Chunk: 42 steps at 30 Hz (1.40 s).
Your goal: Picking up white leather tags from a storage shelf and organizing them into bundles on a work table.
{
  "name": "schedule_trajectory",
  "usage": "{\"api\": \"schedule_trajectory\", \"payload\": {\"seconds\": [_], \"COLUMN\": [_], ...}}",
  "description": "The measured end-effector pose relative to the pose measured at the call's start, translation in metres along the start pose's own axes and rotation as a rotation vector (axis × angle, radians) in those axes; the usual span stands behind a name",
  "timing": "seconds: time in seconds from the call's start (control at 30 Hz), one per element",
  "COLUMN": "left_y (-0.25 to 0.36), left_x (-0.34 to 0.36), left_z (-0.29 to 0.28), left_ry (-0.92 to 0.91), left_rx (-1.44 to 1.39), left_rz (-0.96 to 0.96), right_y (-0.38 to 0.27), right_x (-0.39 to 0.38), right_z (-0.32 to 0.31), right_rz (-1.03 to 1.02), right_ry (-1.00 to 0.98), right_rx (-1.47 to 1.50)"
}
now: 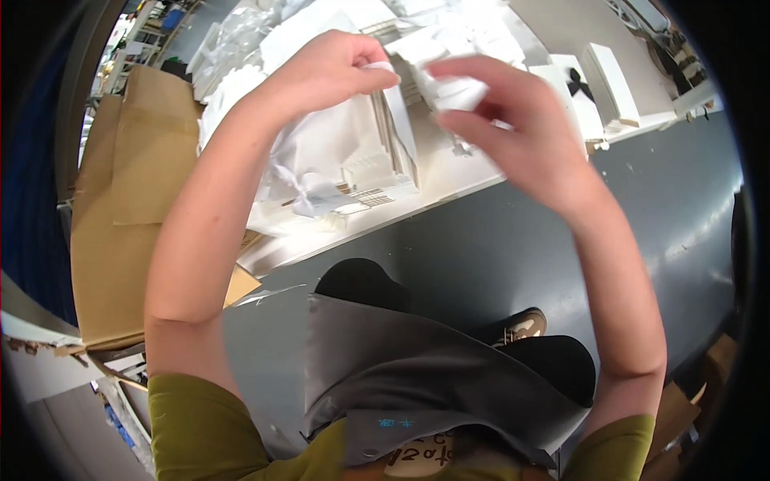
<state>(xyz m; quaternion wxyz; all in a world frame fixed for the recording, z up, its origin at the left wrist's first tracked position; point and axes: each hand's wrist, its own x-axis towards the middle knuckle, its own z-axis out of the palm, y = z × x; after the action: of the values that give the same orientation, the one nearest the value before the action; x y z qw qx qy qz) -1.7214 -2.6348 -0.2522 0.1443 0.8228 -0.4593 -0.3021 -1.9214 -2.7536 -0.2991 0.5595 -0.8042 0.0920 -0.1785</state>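
Observation:
My left hand (341, 70) is above the white pieces on the bench, its thumb and fingers pinched on a thin white sheet-like piece (375, 66). What that piece is made of I cannot make out. My right hand (517, 116) is to the right, smeared a little by motion, with thumb and forefinger apart. White crumpled material (461, 94) shows between those fingers, apparently not gripped. Below my left hand, thin white panels (393, 132) stand on edge beside a white box-like recess. A crumpled clear-white wrapper (309, 192) lies near the bench's front edge.
The white bench (457, 180) carries heaps of white pieces and clear plastic film (241, 36). A brown cardboard box (128, 200) stands at the left. White upright blocks (609, 84) are at the far right. Grey floor (513, 240) lies between the bench and my legs.

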Motion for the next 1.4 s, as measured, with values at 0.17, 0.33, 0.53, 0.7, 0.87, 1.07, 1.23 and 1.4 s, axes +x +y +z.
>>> {"api": "schedule_trajectory", "payload": {"seconds": [0.17,0.33,0.53,0.7,0.87,1.07,1.23,1.4], "left_y": [-0.016,-0.032,-0.032,-0.051,-0.056,-0.054,-0.042,-0.085], "left_x": [-0.005,-0.023,-0.026,-0.033,-0.026,-0.019,-0.032,-0.054], "left_z": [-0.017,-0.018,-0.017,0.001,0.026,0.04,0.027,0.022], "left_ry": [0.114,0.126,0.143,0.403,0.367,0.398,0.172,0.404], "left_rx": [-0.142,-0.388,-0.119,-0.331,-0.004,0.181,-0.302,-0.798], "left_rz": [0.047,0.082,0.193,0.282,0.216,0.172,-0.078,0.103], "right_y": [0.012,0.013,0.044,0.037,0.037,0.025,0.006,-0.017], "right_x": [0.08,0.087,0.083,0.084,0.083,0.084,0.107,0.114], "right_z": [0.067,0.099,0.079,0.072,0.064,0.083,0.11,0.152], "right_rz": [-0.134,-0.016,0.151,0.166,0.167,0.074,-0.076,-0.026], "right_ry": [0.148,0.179,0.143,0.149,0.167,0.19,0.158,0.113], "right_rx": [-0.11,-0.028,0.249,0.296,0.317,0.309,-0.156,-0.041]}}
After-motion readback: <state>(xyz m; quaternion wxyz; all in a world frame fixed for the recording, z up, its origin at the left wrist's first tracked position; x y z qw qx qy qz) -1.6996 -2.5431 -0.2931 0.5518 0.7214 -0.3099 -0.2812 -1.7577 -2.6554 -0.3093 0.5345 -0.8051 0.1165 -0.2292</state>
